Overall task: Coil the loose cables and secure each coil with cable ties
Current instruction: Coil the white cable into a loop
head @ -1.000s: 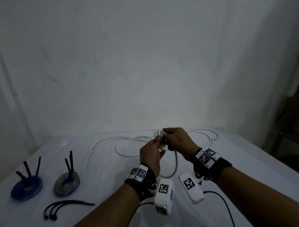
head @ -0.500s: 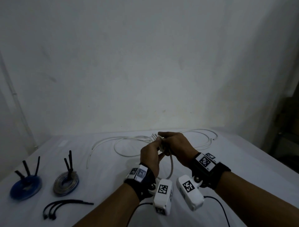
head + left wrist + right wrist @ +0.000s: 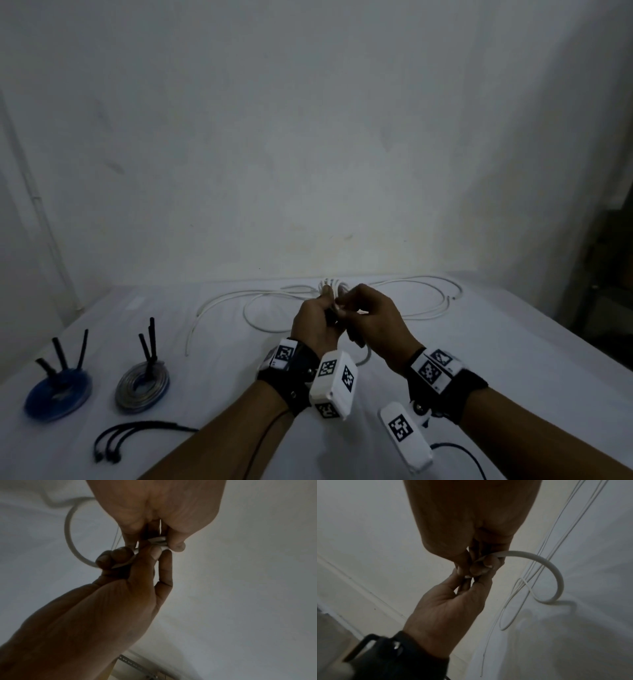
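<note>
Both my hands have come lower and closer since a second ago. My left hand (image 3: 317, 322) and right hand (image 3: 375, 320) pinch the white cable (image 3: 556, 574) with curled fingers, just above the table (image 3: 513, 349), its loose loops lying behind.

Dim, flat light, no window in view. Plain pale wall (image 3: 308, 137) fills the upper part of the head view, scuffed, with a faint yellowish stain low down just above the table's far edge. Table (image 3: 513, 394) covered in a white cloth, lightly creased, runs up to the wall. Left of the table, a thin pale pipe or conduit (image 3: 44, 219) runs down the wall at a slant. Right of the table, a dark corner with dark furniture or shelving (image 3: 609, 274), too murky to identify. Floor not visible.
</note>
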